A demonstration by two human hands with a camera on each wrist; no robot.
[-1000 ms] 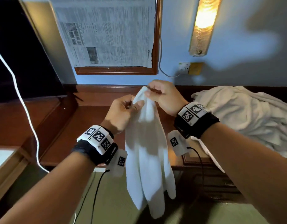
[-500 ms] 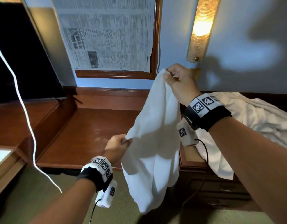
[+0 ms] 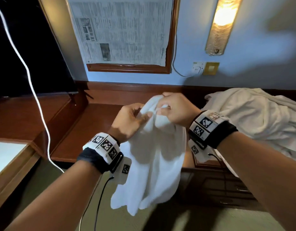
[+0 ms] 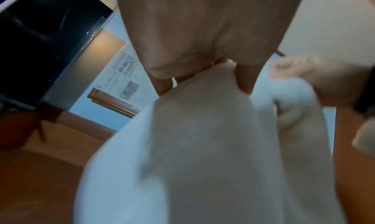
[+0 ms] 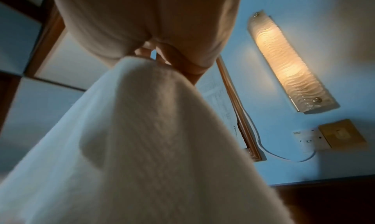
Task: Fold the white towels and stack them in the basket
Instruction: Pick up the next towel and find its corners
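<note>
Right now both of my hands hold one white towel (image 3: 154,157) up in the air above the wooden desk (image 3: 94,129). My left hand (image 3: 129,121) pinches its bunched top edge between thumb and curled fingers, and my right hand (image 3: 176,110) grips the same edge just beside it. The cloth hangs loose below my wrists. To my right, a heap of rumpled white towels (image 3: 253,119) lies on the desk.

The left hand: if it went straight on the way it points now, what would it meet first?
Probably the right hand. The left hand grips the towel and points up and right, where the right hand pinches the same bunched edge close by; depth is unclear.
</note>
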